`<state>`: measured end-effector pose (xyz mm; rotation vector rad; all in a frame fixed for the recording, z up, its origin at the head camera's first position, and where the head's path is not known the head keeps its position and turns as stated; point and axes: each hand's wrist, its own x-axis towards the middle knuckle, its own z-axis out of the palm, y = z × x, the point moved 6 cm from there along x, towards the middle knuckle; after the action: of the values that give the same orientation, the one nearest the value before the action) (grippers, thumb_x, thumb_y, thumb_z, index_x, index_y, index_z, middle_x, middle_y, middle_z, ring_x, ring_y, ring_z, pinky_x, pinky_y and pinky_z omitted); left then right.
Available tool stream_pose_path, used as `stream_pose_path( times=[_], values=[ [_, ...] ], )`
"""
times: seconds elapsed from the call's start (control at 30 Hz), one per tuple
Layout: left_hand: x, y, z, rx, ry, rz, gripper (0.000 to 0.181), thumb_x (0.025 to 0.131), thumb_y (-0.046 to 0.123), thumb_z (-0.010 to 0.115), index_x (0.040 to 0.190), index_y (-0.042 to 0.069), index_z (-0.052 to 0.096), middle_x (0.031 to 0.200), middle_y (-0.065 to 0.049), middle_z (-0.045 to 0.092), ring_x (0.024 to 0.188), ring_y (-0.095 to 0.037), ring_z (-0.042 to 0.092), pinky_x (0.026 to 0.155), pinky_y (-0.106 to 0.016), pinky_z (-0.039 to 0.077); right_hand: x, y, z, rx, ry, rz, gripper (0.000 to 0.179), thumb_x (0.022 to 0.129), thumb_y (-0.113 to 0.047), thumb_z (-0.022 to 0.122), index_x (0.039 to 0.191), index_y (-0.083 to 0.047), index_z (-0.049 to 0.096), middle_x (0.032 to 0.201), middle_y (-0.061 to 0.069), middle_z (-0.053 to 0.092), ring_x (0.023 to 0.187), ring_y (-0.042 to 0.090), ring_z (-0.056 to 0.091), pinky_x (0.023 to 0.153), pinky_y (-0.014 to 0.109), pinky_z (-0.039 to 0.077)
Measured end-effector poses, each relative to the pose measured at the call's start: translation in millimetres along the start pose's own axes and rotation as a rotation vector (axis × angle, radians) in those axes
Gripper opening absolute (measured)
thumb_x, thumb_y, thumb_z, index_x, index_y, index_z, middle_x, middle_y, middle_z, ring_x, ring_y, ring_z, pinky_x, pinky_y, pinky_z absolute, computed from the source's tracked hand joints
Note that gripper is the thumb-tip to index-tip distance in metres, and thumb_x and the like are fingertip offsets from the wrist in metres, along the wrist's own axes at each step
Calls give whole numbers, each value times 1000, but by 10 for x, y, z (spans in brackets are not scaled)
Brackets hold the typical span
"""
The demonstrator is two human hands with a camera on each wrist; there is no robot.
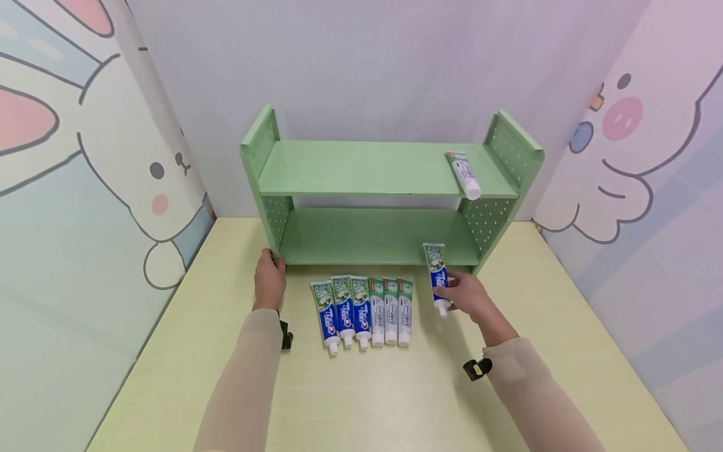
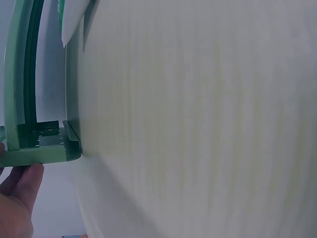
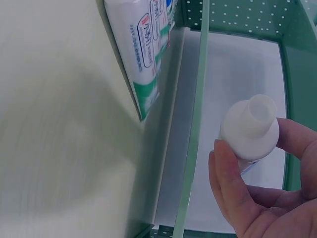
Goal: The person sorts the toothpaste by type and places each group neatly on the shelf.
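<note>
My right hand (image 1: pixel 467 295) grips a blue and green toothpaste tube (image 1: pixel 437 271) in front of the shelf's lower right. Its white cap (image 3: pixel 247 126) faces the camera in the right wrist view, between thumb and fingers. With my left hand (image 1: pixel 270 280) I hold the lower left side panel of the green two-tier shelf (image 1: pixel 361 168). In the left wrist view, the fingers (image 2: pixel 28 188) lie against that panel's edge. A white and green tube (image 1: pixel 465 176) lies on the upper tier at the right, its cap over the front edge.
On the table (image 1: pixel 361 402), before the shelf, lies a row of tubes: blue and green ones (image 1: pixel 344 311) at left, white and green ones (image 1: pixel 390 314) at right. Curtains with cartoon animals stand behind and at both sides. The lower tier (image 1: pixel 367 235) is bare.
</note>
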<state>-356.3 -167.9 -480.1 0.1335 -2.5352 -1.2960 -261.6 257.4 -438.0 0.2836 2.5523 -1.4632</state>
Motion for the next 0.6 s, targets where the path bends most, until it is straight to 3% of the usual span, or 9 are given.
stream_pose_path(
  times=[0.6],
  values=[
    [-8, 7, 2, 8, 16, 20, 26, 104, 14, 46, 121, -5, 44, 103, -23, 54, 90, -39, 55, 75, -51, 44, 189, -64, -146, 20, 27, -43, 66, 94, -12, 66, 145, 12, 31, 122, 32, 52, 92, 32, 64, 67, 35, 56]
  ],
)
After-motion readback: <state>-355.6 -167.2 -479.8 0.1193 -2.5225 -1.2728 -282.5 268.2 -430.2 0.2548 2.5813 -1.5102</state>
